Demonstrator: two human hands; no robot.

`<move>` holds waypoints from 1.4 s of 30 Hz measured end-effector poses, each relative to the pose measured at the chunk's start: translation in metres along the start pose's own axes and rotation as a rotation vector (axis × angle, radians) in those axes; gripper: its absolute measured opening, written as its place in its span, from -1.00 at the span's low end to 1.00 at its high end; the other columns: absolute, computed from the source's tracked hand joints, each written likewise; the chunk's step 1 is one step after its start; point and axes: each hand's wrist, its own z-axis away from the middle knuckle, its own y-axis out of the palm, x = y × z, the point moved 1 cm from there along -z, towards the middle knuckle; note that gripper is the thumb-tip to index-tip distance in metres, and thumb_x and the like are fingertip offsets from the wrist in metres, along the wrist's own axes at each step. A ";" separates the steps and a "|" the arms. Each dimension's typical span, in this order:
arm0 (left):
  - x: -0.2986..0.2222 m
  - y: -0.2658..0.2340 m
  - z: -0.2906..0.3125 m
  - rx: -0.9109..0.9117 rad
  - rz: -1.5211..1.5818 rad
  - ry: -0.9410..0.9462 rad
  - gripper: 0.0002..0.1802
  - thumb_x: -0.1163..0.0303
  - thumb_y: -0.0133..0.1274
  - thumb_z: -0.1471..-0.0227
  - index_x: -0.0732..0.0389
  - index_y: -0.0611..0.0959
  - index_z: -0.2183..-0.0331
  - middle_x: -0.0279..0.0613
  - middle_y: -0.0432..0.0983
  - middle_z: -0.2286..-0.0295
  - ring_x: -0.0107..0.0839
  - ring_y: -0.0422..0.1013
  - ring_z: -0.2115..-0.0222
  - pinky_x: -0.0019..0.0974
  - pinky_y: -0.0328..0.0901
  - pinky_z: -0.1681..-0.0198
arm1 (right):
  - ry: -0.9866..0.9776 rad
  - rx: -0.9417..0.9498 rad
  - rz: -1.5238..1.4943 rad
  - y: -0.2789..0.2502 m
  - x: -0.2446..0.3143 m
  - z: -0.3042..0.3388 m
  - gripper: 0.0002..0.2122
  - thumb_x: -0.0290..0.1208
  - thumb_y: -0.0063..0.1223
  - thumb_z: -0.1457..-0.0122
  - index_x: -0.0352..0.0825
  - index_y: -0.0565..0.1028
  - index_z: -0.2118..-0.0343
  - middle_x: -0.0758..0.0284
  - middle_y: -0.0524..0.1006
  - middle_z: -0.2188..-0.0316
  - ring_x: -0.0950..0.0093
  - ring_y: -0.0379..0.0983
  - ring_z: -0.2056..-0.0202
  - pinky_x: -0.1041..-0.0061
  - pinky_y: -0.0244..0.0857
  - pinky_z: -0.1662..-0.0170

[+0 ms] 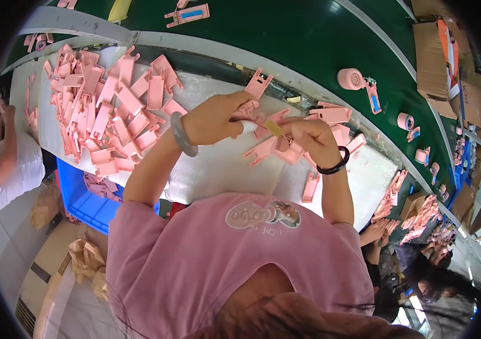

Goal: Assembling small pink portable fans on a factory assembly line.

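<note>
Brown cardboard boxes (432,62) stack at upper right; pink plastic parts (99,107) heap at upper left. Left hand (215,117) and right hand (308,138) both grip a flat pink plastic piece (271,148) at centre.

White-covered worktable (218,169), green conveyor belt (308,45), blue crate (82,198), cardboard boxes (429,62), pale floor (3,248)

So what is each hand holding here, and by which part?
Both hands hold pink plastic pieces over the white table. The left hand pinches one piece at its end; the right hand grips another near its middle, with a small yellowish strip at the fingertips.
</note>
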 end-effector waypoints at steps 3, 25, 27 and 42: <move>0.011 0.002 -0.003 -0.256 -0.218 0.354 -0.44 0.60 0.06 0.21 0.24 0.45 0.05 -0.12 0.49 0.28 -0.46 0.46 0.35 -0.38 0.33 0.46 | 0.194 -0.009 -0.165 0.005 -0.001 -0.005 -0.83 -0.47 0.00 -0.20 -0.48 0.54 0.31 0.35 0.55 0.57 0.64 0.43 0.51 0.69 0.25 0.41; -0.022 0.024 0.011 -0.407 -0.383 0.686 -0.60 0.55 -0.01 0.01 0.18 0.52 0.06 -0.17 0.49 0.36 -0.35 0.45 0.44 -0.37 0.30 0.44 | 0.086 -0.264 -0.224 0.040 -0.011 0.008 -0.84 -0.62 0.24 0.04 -0.34 0.45 0.45 0.50 0.47 0.57 0.76 0.27 0.61 0.75 0.14 0.53; -0.014 0.033 0.003 -0.524 0.048 0.541 -0.62 0.54 -0.08 -0.06 0.22 0.47 0.03 -0.29 0.46 0.42 -0.52 0.40 0.49 -0.46 0.26 0.49 | 0.025 -0.409 -0.152 0.044 -0.011 0.008 -0.82 -0.66 0.21 0.05 -0.34 0.40 0.45 0.48 0.44 0.59 0.75 0.30 0.61 0.74 0.15 0.55; 0.003 0.053 -0.006 -0.313 0.588 0.429 -0.34 0.62 -0.37 0.23 0.38 0.32 -0.04 -0.12 0.29 0.05 -0.41 0.29 0.12 -0.37 0.27 0.10 | -0.391 -0.532 0.711 0.047 0.001 0.005 -0.85 -0.65 0.12 -0.03 -0.36 0.47 0.32 0.25 0.55 0.35 0.31 0.46 0.28 0.44 0.33 0.19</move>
